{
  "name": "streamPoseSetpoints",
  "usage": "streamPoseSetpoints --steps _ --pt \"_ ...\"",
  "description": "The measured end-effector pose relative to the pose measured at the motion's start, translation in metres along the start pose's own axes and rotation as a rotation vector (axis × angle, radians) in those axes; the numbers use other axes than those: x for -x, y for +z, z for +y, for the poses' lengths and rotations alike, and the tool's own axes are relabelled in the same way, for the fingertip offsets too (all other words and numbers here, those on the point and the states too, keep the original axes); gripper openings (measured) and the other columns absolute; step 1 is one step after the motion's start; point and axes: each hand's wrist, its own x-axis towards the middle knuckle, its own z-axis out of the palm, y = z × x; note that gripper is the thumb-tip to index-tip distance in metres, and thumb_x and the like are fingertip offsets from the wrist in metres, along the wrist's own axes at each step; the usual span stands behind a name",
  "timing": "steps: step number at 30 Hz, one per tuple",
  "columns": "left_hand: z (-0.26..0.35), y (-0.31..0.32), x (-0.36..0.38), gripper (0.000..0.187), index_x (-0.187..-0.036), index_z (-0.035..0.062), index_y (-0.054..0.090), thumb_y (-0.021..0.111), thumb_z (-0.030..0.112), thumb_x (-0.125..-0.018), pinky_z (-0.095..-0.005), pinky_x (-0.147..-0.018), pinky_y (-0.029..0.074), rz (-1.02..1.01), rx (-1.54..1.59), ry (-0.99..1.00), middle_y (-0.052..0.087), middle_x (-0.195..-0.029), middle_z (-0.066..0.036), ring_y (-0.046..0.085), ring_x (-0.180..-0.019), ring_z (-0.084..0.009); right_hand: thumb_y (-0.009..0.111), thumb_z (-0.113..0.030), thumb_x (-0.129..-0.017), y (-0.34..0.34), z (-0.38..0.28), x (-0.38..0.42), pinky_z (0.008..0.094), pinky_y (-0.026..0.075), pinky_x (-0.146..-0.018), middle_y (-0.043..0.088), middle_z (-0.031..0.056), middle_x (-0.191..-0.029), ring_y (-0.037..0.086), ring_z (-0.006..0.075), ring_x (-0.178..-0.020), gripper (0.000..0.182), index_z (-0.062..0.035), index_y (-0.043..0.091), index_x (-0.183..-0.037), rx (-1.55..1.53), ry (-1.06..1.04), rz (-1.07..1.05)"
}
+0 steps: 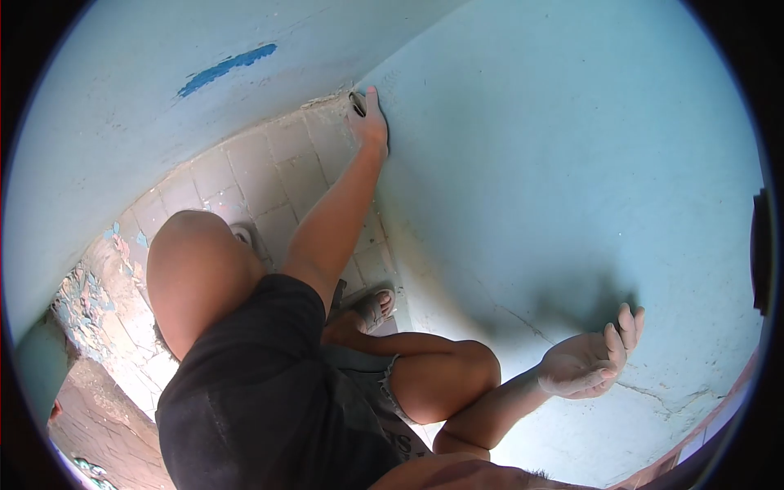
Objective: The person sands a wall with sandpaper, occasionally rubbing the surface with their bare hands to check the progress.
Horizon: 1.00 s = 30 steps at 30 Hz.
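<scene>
My left hand point(369, 126) is stretched far forward into the corner, low against the blue wall point(506, 163). Its fingers are wrapped round a small dark object with a pale rim point(358, 104), too small to identify; a dark edge also shows along the hand's right side. Over at the right, my right hand point(586, 359) is held with the palm turned up and the fingers apart and slightly curled. It holds nothing and casts a shadow on the wall near it. Pale dust coats both hands.
Tiles cover the floor point(253, 167) along the wall's foot. A darker blue patch point(227, 69) marks the left wall. Peeling paint flakes point(82, 298) lie at the left. My bent knees and sandalled feet point(380, 306) are between the arms. A crack point(641, 392) runs across the right wall.
</scene>
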Motion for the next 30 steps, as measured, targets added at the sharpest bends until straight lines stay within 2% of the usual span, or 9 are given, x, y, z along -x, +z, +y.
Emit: streamPoseSetpoints --steps 1,5,7,10,14,22,26,29,30 --pt "0.003 0.003 -0.01 0.073 -0.152 -0.0008 0.035 0.052 0.047 -0.1 -0.0433 -0.111 0.037 0.042 0.028 -0.125 0.044 -0.148 -0.026 0.044 -0.137 -0.036 0.029 -0.032 -0.107 0.0 -0.001 0.002 0.0548 0.034 -0.111 0.068 0.0266 -0.114 0.052 0.0396 -0.128 0.052 0.0031 0.068 -0.103 -0.048 0.036 0.041" --pt "-0.047 -0.001 -0.027 0.059 -0.15 0.0027 0.042 0.055 0.025 -0.097 -0.0421 -0.107 0.042 0.117 0.098 -0.111 0.055 -0.139 -0.025 0.055 -0.125 -0.0375 0.028 -0.032 -0.108 0.002 -0.004 0.002 0.0539 0.036 -0.111 0.067 0.026 -0.115 0.051 0.0401 -0.129 0.052 0.0029 0.068 -0.104 -0.051 0.054 0.073" --pt "-0.076 -0.01 -0.006 0.058 -0.146 0.0063 0.049 0.05 0.005 -0.088 -0.041 -0.105 0.044 0.312 -0.145 0.149 0.061 -0.13 -0.024 0.061 -0.115 -0.0395 0.028 -0.031 -0.108 0.003 -0.004 0.001 0.053 0.037 -0.11 0.067 0.0262 -0.115 0.051 0.0405 -0.129 0.052 0.0029 0.068 -0.106 -0.044 0.027 0.051" --pt "-0.091 -0.029 0.026 0.063 -0.144 0.0075 0.051 0.047 -0.002 -0.083 -0.0419 -0.105 0.043 0.166 -0.135 0.366 0.06 -0.132 -0.023 0.06 -0.116 -0.0394 0.028 -0.031 -0.108 0.002 -0.006 0.001 0.0528 0.038 -0.11 0.067 0.0264 -0.115 0.052 0.0406 -0.129 0.052 0.003 0.067 -0.107 -0.052 0.037 0.051" --pt "-0.097 -0.029 0.033 0.057 -0.142 0.0056 0.052 0.051 0.006 -0.085 -0.0421 -0.105 0.043 0.049 -0.144 0.418 0.062 -0.129 -0.022 0.06 -0.117 -0.0387 0.027 -0.03 -0.108 -0.001 -0.006 0.004 0.053 0.037 -0.111 0.068 0.026 -0.115 0.052 0.0403 -0.128 0.052 0.003 0.067 -0.108 -0.069 0.033 0.048" --pt "-0.055 -0.022 0.027 0.049 -0.132 -0.0017 0.055 0.055 0.017 -0.087 -0.0434 -0.104 0.044 0.271 -0.053 -0.025 0.062 -0.128 -0.025 0.06 -0.12 -0.0394 0.026 -0.031 -0.108 -0.003 -0.006 0.005 0.0524 0.037 -0.112 0.068 0.024 -0.117 0.052 0.0385 -0.129 0.052 0.0007 0.068 -0.109 -0.088 0.043 0.059" --pt "-0.053 -0.029 0.022 0.052 -0.135 -0.0014 0.054 0.054 0.017 -0.086 -0.0434 -0.104 0.044 0.367 -0.053 0.22 0.061 -0.128 -0.025 0.06 -0.12 -0.0403 0.026 -0.031 -0.108 -0.001 -0.008 0.003 0.0521 0.037 -0.112 0.067 0.0235 -0.118 0.052 0.038 -0.13 0.052 0.0 0.068 -0.11 -0.085 0.041 0.045" --pt "-0.05 -0.03 0.022 0.051 -0.137 -0.0028 0.053 0.053 0.017 -0.09 -0.0433 -0.108 0.041 0.12 -0.067 0.126 0.058 -0.133 -0.027 0.055 -0.127 -0.0403 0.026 -0.031 -0.108 0.002 -0.008 0.002 0.0519 0.037 -0.113 0.067 0.0234 -0.118 0.051 0.0376 -0.13 0.052 0.0 0.068 -0.11 -0.109 0.056 0.066" --pt "-0.064 -0.021 0.017 0.049 -0.138 -0.0032 0.053 0.052 0.018 -0.094 -0.0435 -0.109 0.039 0.091 -0.13 0.28 0.056 -0.135 -0.027 0.052 -0.128 -0.0409 0.026 -0.031 -0.108 0.003 -0.008 0.001 0.0519 0.037 -0.112 0.067 0.0236 -0.118 0.051 0.0378 -0.13 0.052 0.0 0.068 -0.109 -0.114 0.053 0.064"
